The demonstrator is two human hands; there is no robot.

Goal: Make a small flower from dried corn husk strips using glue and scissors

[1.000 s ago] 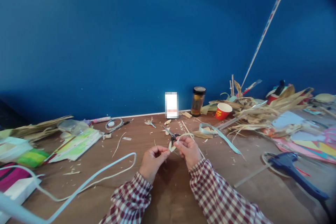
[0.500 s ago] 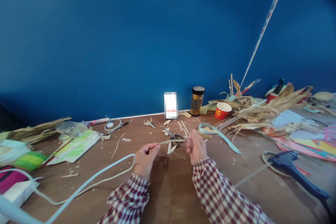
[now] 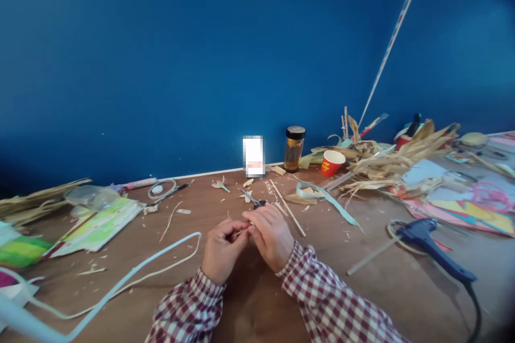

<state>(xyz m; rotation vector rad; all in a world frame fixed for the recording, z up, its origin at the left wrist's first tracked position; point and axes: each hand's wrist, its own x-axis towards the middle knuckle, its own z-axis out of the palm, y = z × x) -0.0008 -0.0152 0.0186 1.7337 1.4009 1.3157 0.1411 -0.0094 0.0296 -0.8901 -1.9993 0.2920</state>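
Observation:
My left hand and my right hand meet above the brown table, fingertips pinched together. Between them is a thin pale strip of corn husk, almost wholly hidden by the fingers. Just beyond my right hand lie dark-handled scissors, partly covered by it. Two thin sticks rest at an angle to the right of that hand. Small husk scraps are scattered around the scissors.
A lidded jar of amber liquid and a red paper cup stand at the back. Dry corn husks pile up on the right, with a blue glue gun nearer. A white cable loop reaches close to my left hand.
My hands were apart with the pale strip stretched between them; now they have come together around it. My right hand moved left. The view has shifted a little to the right.

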